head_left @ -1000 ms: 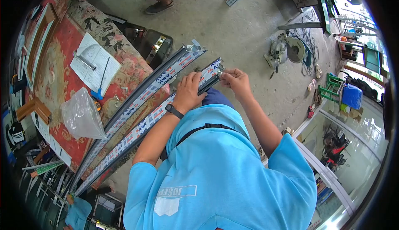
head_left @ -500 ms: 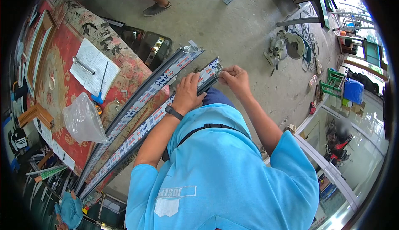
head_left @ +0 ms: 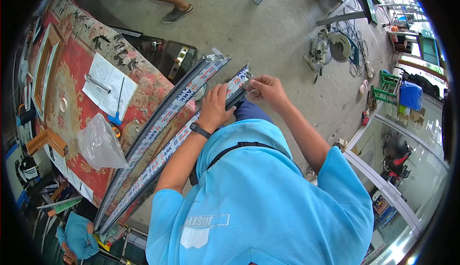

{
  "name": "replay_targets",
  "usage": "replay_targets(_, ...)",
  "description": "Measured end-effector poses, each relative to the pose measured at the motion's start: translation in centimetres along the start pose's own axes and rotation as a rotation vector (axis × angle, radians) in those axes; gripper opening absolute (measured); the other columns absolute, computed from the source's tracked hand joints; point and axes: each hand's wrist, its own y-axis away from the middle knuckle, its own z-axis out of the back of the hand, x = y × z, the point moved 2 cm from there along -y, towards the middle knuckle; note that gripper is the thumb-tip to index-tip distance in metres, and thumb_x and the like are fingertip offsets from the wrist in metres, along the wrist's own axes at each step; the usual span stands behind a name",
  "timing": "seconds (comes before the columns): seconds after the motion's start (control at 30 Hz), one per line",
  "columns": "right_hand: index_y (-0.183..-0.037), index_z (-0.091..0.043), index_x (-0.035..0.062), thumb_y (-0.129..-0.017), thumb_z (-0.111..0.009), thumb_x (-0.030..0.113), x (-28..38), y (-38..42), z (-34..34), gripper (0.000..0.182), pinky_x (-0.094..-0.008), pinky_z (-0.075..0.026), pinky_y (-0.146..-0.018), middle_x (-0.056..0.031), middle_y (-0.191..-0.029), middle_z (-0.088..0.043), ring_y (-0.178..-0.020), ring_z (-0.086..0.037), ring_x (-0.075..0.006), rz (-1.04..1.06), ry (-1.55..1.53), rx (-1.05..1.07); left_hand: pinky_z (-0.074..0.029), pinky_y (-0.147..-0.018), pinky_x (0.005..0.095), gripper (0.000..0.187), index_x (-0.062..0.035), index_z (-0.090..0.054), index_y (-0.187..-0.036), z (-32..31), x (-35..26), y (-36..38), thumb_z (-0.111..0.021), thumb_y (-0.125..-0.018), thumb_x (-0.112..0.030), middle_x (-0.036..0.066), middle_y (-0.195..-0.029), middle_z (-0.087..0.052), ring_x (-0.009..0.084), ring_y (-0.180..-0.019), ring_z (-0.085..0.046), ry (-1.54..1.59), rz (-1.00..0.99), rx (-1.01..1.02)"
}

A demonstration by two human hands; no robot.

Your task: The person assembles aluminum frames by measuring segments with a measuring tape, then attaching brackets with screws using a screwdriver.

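Far out at nine o'clock, the red patterned cloth-covered counter (head_left: 72,97) is seen, and on it a crumpled clear plastic bag (head_left: 99,144) is lying slack, with a white sheet of paper (head_left: 106,84) laid flat just above it at eleven o'clock, a short metal bar resting across it, seemingly so that it is kept from lifting. Two long aluminium profiles wrapped in printed protective film are laid side by side along the counter's edge, their far ends overhanging the concrete floor (head_left: 268,35). The outer film-wrapped aluminium profile (head_left: 163,116) is left untouched.

The nearer film-wrapped aluminium profile (head_left: 191,133) is pinned down by the left hand (head_left: 214,106), which is closed over its top near the free end; the bar appears to be steadied this way so that its tip does not swing. At that tip, towards one o'clock, the right hand (head_left: 268,90) is pinched narrow, fingers drawn together on something small at the profile's end; what is pinched cannot be made out.

Further right, at two o'clock, a circular mitre saw (head_left: 330,52) is left on the floor, well apart.
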Motion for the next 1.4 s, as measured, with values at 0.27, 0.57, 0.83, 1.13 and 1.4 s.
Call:
replay_targets(0.27,-0.141,-0.062,0.0037,-0.101,-0.06,0.011,-1.3,0.9,1.3,0.041,-0.0257,-0.055,-0.069,-0.0068,-0.101,-0.074,-0.073,-0.062,-0.011,0.053,0.08,0.255,-0.047,-0.105,0.0503,0.083,-0.0007,-0.045,-0.144,-0.4,-0.5,-0.2,-0.087,-0.075,-0.018,0.023,-0.138,-0.054,0.045,-0.124,-0.054,-0.042,-0.013,-0.003)
replay_targets(0.57,-0.136,-0.061,0.0033,-0.098,-0.065,0.012,-3.7,-1.7,6.8,0.04,-0.0307,-0.055,-0.081,-0.0069,-0.109,-0.071,-0.088,-0.065,-0.0142,0.373,0.081,0.077,-0.048,-0.107,0.0474,0.078,-0.0021,-0.048,-0.145,-0.1,-1.0,-0.7,-0.081,-0.075,-0.015,0.025,-0.138,-0.058,0.0433,-0.127,-0.057,-0.009,-0.028,0.018)
replay_targets(0.83,-0.14,-0.056,0.0041,-0.083,-0.08,0.019,-2.9,-2.8,7.8,0.063,-0.0421,-0.055,-0.096,-0.018,-0.137,-0.059,-0.116,-0.063,-0.0308,0.613,0.34,0.112,-0.056,-0.089,0.0444,0.07,-0.0069,-0.052,-0.145,3.1,-0.7,-2.4,-0.073,-0.079,-0.018,0.028,-0.106,-0.072,0.0427,-0.099,-0.072,0.144,0.197,0.272)
replay_targets(1.13,-0.149,-0.047,0.0081,-0.077,-0.08,0.009,-1.5,-5.5,4.8,0.08,-0.0464,-0.043,-0.116,-0.0217,-0.151,-0.048,-0.141,-0.047,-0.0409,0.927,0.689,0.343,-0.04,-0.116,0.0486,0.082,-0.0045,-0.047,-0.147,-1.4,-2.1,1.1,-0.079,-0.072,-0.008,0.022,-0.145,-0.051,0.043,-0.135,-0.048,-0.142,0.07,-0.072)
replay_targets(1.4,-0.147,-0.052,0.0086,-0.086,-0.074,0.007,0.9,-7.3,6.2,0.066,-0.0468,-0.05,-0.102,-0.0139,-0.145,-0.056,-0.132,-0.056,-0.03,0.797,0.702,0.272,-0.042,-0.114,0.048,0.06,-0.0049,-0.056,-0.139,5.1,-2.2,12.5,-0.079,-0.084,-0.015,0.019,-0.143,-0.055,0.0403,-0.133,-0.051,-0.108,0.273,-0.512)
